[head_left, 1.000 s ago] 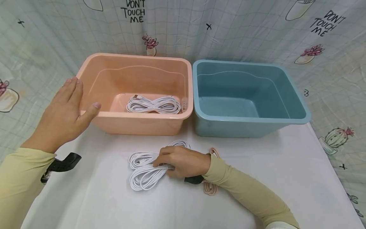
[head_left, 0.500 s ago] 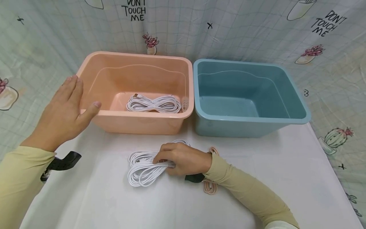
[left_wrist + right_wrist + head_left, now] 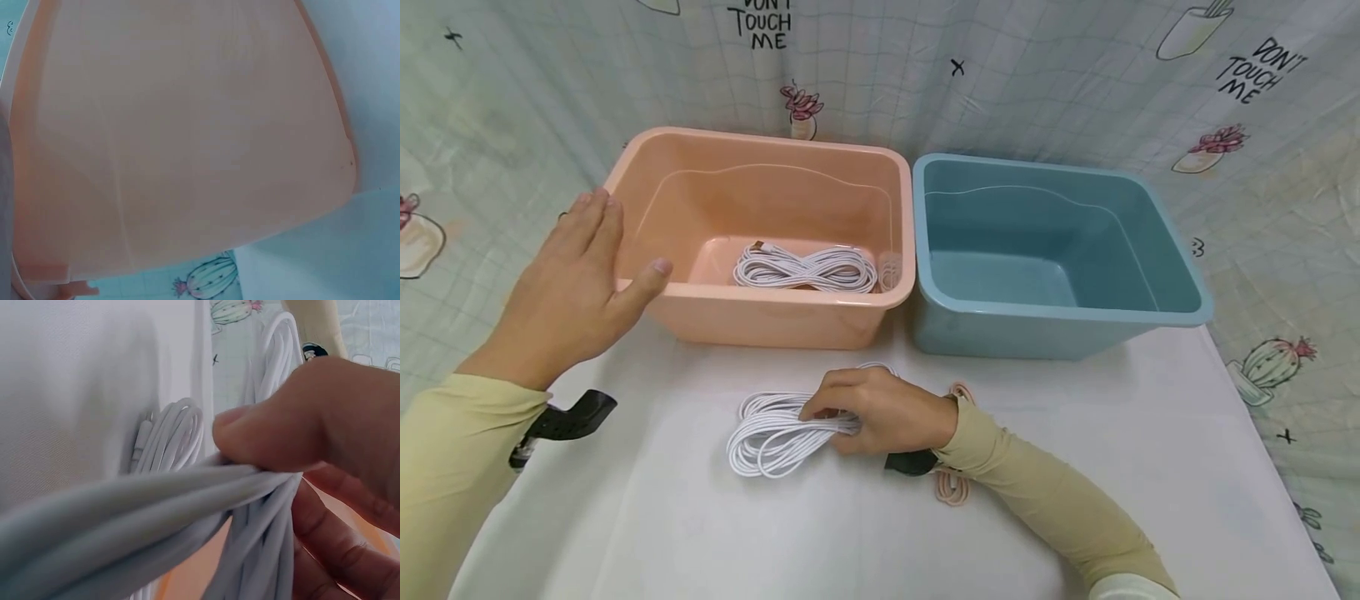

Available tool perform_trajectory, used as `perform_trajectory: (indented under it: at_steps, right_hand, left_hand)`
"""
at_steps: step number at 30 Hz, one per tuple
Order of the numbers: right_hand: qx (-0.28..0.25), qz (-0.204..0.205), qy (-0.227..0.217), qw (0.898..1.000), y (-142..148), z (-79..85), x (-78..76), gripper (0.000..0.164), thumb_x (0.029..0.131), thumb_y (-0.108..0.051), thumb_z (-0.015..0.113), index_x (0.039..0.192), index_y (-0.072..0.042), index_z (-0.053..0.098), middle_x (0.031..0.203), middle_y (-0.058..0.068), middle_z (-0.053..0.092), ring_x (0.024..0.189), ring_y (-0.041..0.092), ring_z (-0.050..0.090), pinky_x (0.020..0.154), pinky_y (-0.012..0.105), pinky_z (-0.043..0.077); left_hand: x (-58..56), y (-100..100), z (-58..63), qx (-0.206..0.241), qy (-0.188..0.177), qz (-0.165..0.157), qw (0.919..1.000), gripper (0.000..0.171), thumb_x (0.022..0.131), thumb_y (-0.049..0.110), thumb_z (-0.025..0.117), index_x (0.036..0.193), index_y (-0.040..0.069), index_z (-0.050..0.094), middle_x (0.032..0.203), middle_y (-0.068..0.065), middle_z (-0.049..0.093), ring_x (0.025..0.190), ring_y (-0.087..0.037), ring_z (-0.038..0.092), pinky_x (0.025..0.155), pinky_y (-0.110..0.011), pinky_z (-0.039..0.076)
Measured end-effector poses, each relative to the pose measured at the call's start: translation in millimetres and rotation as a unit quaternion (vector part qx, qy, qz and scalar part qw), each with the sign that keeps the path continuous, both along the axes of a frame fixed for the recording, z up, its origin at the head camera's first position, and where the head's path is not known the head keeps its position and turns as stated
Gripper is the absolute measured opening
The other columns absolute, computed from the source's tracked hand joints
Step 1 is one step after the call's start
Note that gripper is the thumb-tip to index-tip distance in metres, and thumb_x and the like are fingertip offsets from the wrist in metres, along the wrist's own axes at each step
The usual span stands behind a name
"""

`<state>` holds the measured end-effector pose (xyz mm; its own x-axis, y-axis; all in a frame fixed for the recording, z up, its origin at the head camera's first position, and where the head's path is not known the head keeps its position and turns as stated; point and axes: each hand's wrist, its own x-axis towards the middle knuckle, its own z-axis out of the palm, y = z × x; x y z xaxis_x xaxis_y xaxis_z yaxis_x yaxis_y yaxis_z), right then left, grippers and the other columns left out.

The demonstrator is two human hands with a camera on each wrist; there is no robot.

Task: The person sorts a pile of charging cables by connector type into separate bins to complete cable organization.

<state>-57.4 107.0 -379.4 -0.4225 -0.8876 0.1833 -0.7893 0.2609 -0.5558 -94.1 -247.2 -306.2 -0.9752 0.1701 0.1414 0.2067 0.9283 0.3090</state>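
Presently, the spread left hand (image 3: 567, 287) touches the peach bin (image 3: 767, 321); in front of it, the right hand (image 3: 887, 411) pinches bundled white cable (image 3: 771, 437).

Clad in creased, plain pale-yellow: left sleeve (image 3: 463, 467), right sleeve (image 3: 1045, 483). Bordered by a white band (image 3: 1131, 587) at the right one's upper end. Fitted with a curved black wrist piece (image 3: 576, 418) at left, a dark wrist piece (image 3: 912, 462) at right.

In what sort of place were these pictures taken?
Probably a makeshift indoor work corner: a white-topped table, a peach bin standing beside a blue bin, and a plant-patterned sheet hanging behind them.
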Motion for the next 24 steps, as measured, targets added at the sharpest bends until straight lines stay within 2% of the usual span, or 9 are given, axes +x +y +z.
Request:
perform_trajectory:
  at_steps: [8,14,24]
  right_hand:
    - [-0.028,-0.005,-0.015,0.999,-3.4,5.0,-0.5,0.036,0.081,-0.004,0.079,0.116,-0.012,0.075,0.102,-0.004,0.071,0.092,0.005,0.065,0.085,0.01,0.052]
    - [-0.051,0.006,-0.014,0.999,-8.8,9.8,-1.4,0.036,0.081,-0.003,0.08,0.115,-0.011,0.075,0.101,-0.002,0.071,0.092,0.006,0.065,0.086,0.01,0.052]
    - [-0.053,0.004,-0.004,0.999,-8.1,20.4,-4.9,0.036,0.08,-0.004,0.081,0.115,-0.011,0.075,0.1,-0.001,0.071,0.091,0.005,0.065,0.083,0.011,0.054]
  left_hand:
    - [-1.7,2.8,0.4,0.0,-0.005,0.002,1.0,0.091,0.105,0.057,0.039,0.164,-0.004,0.005,0.173,-0.026,0.001,0.163,-0.045,0.001,0.132,-0.062,0.009]
    - [0.0,2.0,0.2,-0.005,-0.001,0.009,0.9999,0.092,0.105,0.059,0.037,0.164,-0.003,0.005,0.173,-0.026,0.002,0.163,-0.045,0.003,0.131,-0.062,0.01]
    - [-1.4,1.4,0.7,-0.006,-0.002,0.005,1.0,0.092,0.105,0.058,0.037,0.163,-0.005,0.006,0.172,-0.029,0.003,0.163,-0.045,0.004,0.132,-0.062,0.009]
